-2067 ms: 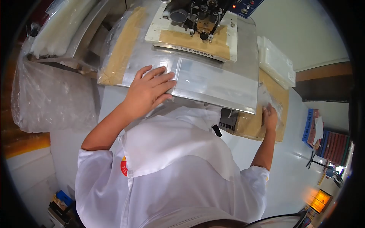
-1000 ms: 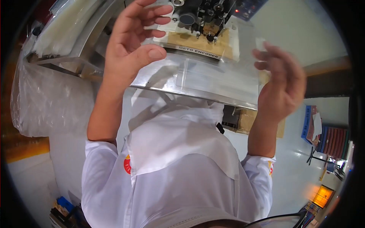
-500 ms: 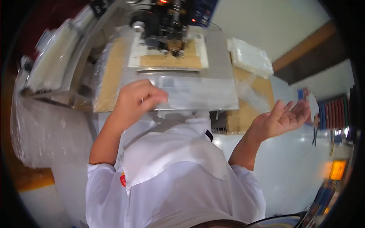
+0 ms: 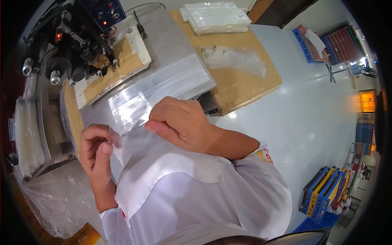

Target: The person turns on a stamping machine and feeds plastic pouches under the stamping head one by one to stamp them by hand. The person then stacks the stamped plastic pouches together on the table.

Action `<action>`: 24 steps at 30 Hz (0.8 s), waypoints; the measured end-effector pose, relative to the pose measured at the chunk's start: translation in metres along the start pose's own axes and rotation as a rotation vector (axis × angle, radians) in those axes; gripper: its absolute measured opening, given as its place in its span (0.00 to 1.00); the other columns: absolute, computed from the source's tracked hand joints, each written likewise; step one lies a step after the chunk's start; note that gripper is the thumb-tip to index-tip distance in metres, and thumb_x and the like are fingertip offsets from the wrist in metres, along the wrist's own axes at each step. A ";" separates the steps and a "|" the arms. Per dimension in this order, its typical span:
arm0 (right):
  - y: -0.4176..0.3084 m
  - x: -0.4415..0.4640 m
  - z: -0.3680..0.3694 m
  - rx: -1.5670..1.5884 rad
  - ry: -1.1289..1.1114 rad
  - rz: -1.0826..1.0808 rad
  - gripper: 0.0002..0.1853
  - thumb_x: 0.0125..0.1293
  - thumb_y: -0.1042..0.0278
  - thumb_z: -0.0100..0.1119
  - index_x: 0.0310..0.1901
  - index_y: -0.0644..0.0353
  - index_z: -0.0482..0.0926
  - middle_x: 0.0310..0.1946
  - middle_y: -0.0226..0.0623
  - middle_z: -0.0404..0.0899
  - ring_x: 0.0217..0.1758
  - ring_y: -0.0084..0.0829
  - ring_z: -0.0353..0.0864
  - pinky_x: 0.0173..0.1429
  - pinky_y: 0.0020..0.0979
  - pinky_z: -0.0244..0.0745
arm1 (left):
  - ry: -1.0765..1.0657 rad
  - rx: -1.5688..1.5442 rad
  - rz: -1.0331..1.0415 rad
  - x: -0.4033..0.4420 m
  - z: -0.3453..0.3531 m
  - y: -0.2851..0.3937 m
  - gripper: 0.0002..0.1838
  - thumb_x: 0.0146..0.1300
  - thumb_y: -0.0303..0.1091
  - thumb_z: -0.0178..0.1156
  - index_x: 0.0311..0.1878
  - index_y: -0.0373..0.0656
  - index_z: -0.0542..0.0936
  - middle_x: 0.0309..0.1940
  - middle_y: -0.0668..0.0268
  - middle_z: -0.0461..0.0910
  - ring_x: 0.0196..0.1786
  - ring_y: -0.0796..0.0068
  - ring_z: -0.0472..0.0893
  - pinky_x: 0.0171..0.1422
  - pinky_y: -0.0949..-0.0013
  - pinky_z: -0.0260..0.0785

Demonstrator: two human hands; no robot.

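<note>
Hard white glare on the clear film [image 4: 132, 108]!
Bright middle, pale glints on the floor [image 4: 302, 118], fisheye curves sinking into black corners.

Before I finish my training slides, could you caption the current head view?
Left hand and right hand handle clear plastic film in front of a machine on a grey worktop.

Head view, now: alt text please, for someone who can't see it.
Left hand and right hand hold thin clear plastic film between them, beside a grey metal tabletop bearing a black machine on a white base.
</note>
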State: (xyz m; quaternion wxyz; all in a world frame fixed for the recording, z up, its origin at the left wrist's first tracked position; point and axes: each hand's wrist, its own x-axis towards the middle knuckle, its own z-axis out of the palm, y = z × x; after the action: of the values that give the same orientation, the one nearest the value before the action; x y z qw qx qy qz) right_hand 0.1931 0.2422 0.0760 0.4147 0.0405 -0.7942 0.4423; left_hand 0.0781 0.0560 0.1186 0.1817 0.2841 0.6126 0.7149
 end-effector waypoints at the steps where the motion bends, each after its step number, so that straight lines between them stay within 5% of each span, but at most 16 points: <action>1: 0.004 -0.001 -0.001 -0.006 0.015 0.003 0.07 0.62 0.76 0.71 0.37 0.62 0.80 0.31 0.36 0.82 0.29 0.36 0.81 0.29 0.31 0.73 | -0.076 0.099 0.020 0.001 -0.003 -0.002 0.04 0.63 0.24 0.66 0.36 0.34 0.81 0.34 0.63 0.79 0.36 0.74 0.76 0.41 0.71 0.68; 3: 0.010 0.001 -0.004 -0.019 0.050 0.006 0.07 0.62 0.75 0.71 0.39 0.61 0.81 0.31 0.36 0.82 0.30 0.36 0.81 0.31 0.31 0.74 | -0.234 0.300 0.062 0.002 -0.013 -0.005 0.04 0.64 0.25 0.64 0.35 0.34 0.81 0.35 0.63 0.78 0.36 0.74 0.76 0.41 0.72 0.68; 7: -0.002 0.003 -0.016 0.288 -0.047 0.201 0.07 0.63 0.73 0.71 0.41 0.59 0.84 0.32 0.35 0.83 0.30 0.35 0.81 0.33 0.30 0.75 | -0.088 0.471 0.220 0.022 -0.013 -0.005 0.07 0.62 0.29 0.69 0.35 0.36 0.82 0.32 0.64 0.79 0.35 0.74 0.76 0.40 0.71 0.69; 13: 0.014 -0.002 -0.009 0.185 -0.100 0.207 0.02 0.67 0.73 0.66 0.40 0.59 0.85 0.31 0.34 0.82 0.30 0.31 0.80 0.34 0.30 0.74 | -0.454 0.782 0.490 0.017 0.006 -0.015 0.08 0.57 0.28 0.74 0.32 0.38 0.82 0.31 0.65 0.81 0.32 0.75 0.78 0.40 0.73 0.70; 16: 0.011 0.001 -0.011 0.216 0.002 0.200 0.02 0.68 0.75 0.64 0.40 0.59 0.84 0.29 0.34 0.80 0.28 0.30 0.79 0.34 0.30 0.73 | -0.113 0.426 0.032 0.033 -0.017 -0.021 0.09 0.55 0.26 0.75 0.35 0.38 0.82 0.33 0.65 0.82 0.33 0.76 0.79 0.42 0.72 0.71; 17: 0.014 0.001 -0.013 0.208 0.021 0.220 0.02 0.68 0.75 0.64 0.40 0.59 0.84 0.29 0.34 0.80 0.28 0.30 0.78 0.33 0.30 0.73 | -0.227 0.385 0.212 0.028 -0.019 -0.021 0.10 0.56 0.22 0.72 0.41 0.37 0.84 0.35 0.66 0.83 0.35 0.77 0.78 0.43 0.73 0.71; 19: 0.014 0.004 -0.013 0.151 -0.014 0.293 0.04 0.64 0.72 0.68 0.38 0.57 0.83 0.28 0.34 0.80 0.26 0.35 0.78 0.30 0.33 0.72 | -0.197 0.366 0.172 0.034 -0.007 -0.005 0.11 0.56 0.21 0.71 0.43 0.37 0.84 0.35 0.66 0.83 0.36 0.76 0.79 0.42 0.73 0.70; 24: 0.012 0.021 -0.002 -0.150 -0.312 0.047 0.04 0.64 0.66 0.70 0.36 0.53 0.83 0.24 0.31 0.77 0.25 0.36 0.79 0.29 0.36 0.73 | -0.322 0.237 0.027 0.038 -0.017 0.000 0.10 0.57 0.23 0.72 0.42 0.38 0.86 0.31 0.68 0.83 0.34 0.80 0.80 0.38 0.75 0.70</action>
State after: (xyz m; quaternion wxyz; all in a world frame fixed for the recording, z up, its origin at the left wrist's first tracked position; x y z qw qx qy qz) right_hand 0.1755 0.2577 0.0827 0.2780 0.0589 -0.8804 0.3797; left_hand 0.0379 0.0656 0.1242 0.2331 0.4225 0.6514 0.5856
